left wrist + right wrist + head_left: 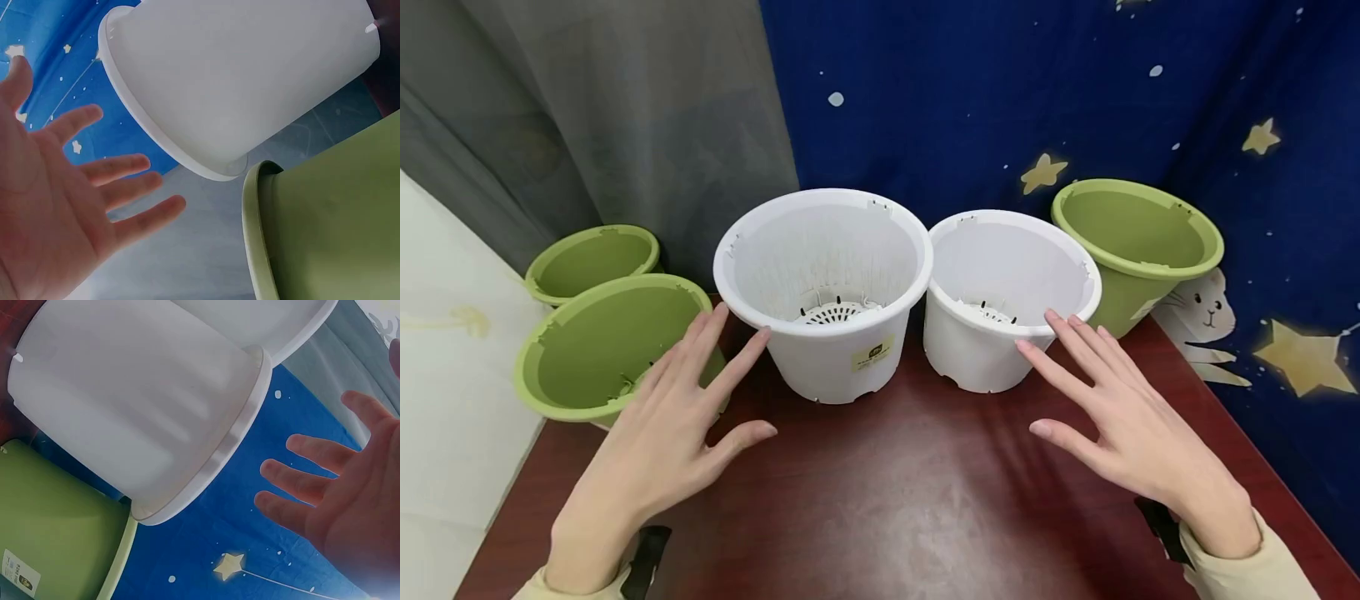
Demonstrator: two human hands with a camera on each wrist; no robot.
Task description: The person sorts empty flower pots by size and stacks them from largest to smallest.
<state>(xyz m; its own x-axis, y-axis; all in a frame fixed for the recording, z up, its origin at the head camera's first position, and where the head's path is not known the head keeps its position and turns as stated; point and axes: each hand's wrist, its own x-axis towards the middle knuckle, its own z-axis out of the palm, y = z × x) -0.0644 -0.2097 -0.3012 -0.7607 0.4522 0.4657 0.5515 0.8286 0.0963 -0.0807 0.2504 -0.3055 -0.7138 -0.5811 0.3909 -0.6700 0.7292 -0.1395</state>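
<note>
Both hands hover over the table with fingers spread and nothing held. My left hand (662,425) is in front of a green plant pot (625,308) and a larger white plant pot (842,358) with a yellow label. In the left wrist view, a gap shows between its fingertips and the white pot's rim. My right hand (1120,417) is before a smaller white pot (977,358); the right wrist view shows its fingers (294,478) apart from that pot. Slotted bases show inside both white pots.
A second green pot (591,262) stands at the back left, partly hidden. Another green pot (1138,225) stands at the back right. All are on a dark red-brown table (887,500). Behind hang a grey curtain (662,100) and a blue star-patterned curtain (940,100).
</note>
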